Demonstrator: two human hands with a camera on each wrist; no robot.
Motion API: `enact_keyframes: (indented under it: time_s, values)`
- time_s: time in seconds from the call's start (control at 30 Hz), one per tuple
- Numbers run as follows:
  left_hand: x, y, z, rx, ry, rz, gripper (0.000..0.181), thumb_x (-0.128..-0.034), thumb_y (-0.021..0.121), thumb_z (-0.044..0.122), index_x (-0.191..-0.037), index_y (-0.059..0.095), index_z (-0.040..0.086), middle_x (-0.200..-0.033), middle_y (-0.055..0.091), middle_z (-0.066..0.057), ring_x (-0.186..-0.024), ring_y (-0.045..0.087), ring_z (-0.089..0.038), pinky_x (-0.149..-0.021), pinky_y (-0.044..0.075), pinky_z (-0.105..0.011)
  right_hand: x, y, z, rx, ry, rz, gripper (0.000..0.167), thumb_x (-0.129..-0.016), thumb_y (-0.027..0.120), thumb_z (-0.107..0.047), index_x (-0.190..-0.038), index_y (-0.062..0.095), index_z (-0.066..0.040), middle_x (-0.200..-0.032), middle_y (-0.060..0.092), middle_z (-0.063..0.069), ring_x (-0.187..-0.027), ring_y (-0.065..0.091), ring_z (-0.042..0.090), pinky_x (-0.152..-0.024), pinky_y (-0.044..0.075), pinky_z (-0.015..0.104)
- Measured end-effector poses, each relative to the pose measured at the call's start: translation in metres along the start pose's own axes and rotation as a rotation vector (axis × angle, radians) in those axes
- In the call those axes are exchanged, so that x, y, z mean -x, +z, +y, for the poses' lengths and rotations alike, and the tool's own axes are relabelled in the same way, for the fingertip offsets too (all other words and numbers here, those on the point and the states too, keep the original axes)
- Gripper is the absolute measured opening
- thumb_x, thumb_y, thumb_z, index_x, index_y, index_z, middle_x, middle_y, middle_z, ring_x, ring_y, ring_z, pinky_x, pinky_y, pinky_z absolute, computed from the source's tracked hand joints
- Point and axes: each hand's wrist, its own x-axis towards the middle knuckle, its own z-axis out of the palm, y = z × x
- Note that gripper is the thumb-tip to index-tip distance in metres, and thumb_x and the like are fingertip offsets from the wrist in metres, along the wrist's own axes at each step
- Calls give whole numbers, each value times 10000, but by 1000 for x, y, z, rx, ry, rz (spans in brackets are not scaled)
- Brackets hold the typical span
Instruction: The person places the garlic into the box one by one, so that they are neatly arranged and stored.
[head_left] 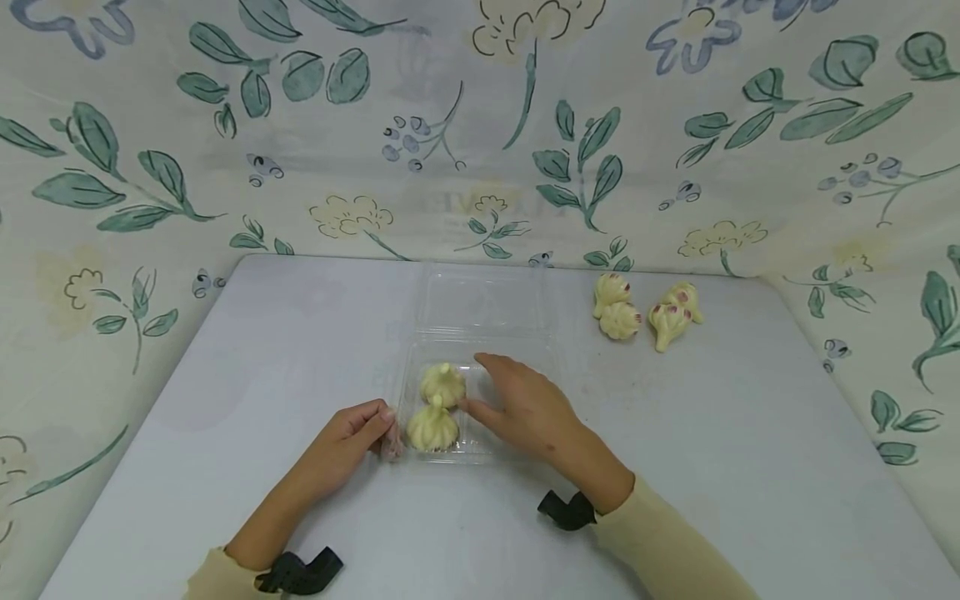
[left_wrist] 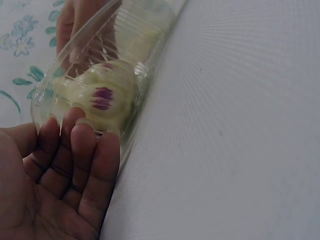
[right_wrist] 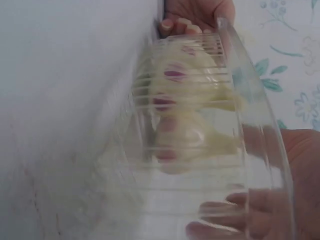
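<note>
A clear plastic clamshell container [head_left: 517,450] lies with its lid [head_left: 483,304] folded back. Inside, at the left, two pale yellow garlic bulbs [head_left: 432,429] sit one behind the other; purple patches show low on the bulbs [left_wrist: 102,97] through the wall. My left hand [head_left: 348,442] pinches the container's left edge, its fingertips against the outside of the wall. Over the container, my right hand [head_left: 528,408] reaches in from the right, thumb and fingers spread. Its thumb tip is close to the bulbs; whether they touch I cannot tell. Through the clear wall its fingers [right_wrist: 220,215] appear apart from the bulbs.
More garlic bulbs with purple marks lie at the back right of the white table [head_left: 712,433], one pair [head_left: 618,308] left of another pair [head_left: 673,315]. Behind the table hangs a floral cloth [head_left: 450,192].
</note>
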Motion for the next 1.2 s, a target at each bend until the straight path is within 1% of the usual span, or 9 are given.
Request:
enact_keyframes:
  time_s: [0.1, 0.23, 0.53, 0.7, 0.87, 1.2]
  values:
    - [0, 0, 1, -6, 6, 2, 332, -1141, 452, 168, -880, 616, 44, -829, 666, -44, -775, 646, -172, -711, 559, -312, 3, -6, 1, 4, -8, 4, 706, -983, 723, -485, -1518, 514, -75, -1496, 573, 115, -1380, 542, 282, -1089, 474, 469]
    - [1, 0, 2, -11, 10, 5, 336, -1140, 453, 163, -872, 617, 46, -820, 667, -36, -768, 641, -169, -709, 556, -309, 7, -15, 2, 17, -12, 20, 719, -974, 734, -485, -1528, 506, -87, -1513, 559, 106, -1399, 523, 277, -1096, 469, 471]
    - [0, 0, 1, -18, 8, 8, 331, -1139, 454, 160, -874, 617, 47, -816, 657, -29, -763, 632, -157, -704, 552, -307, 17, -38, 8, 19, -21, 99, 712, -970, 747, -461, -1516, 516, -67, -1520, 550, 115, -1404, 517, 290, -1104, 458, 488]
    - [0, 0, 1, -16, -2, 11, 329, -1138, 458, 166, -878, 617, 42, -820, 653, -34, -768, 633, -152, -705, 554, -307, 21, -47, 16, 42, -10, 126, 714, -970, 753, -445, -1520, 507, -64, -1518, 549, 131, -1400, 520, 308, -1094, 465, 507]
    - [0, 0, 1, -14, -4, 9, 330, -1138, 458, 166, -877, 619, 43, -820, 660, -38, -769, 637, -159, -707, 556, -307, 25, -58, 28, 62, 21, 139, 703, -981, 744, -427, -1531, 491, -71, -1532, 532, 144, -1405, 510, 329, -1091, 462, 532]
    - [0, 0, 1, -12, -10, 7, 330, -1139, 458, 172, -881, 622, 45, -828, 660, -45, -779, 639, -170, -715, 557, -311, 25, -73, 50, 94, 40, 154, 660, -997, 732, -377, -1515, 496, -44, -1521, 537, 168, -1406, 501, 356, -1106, 440, 551]
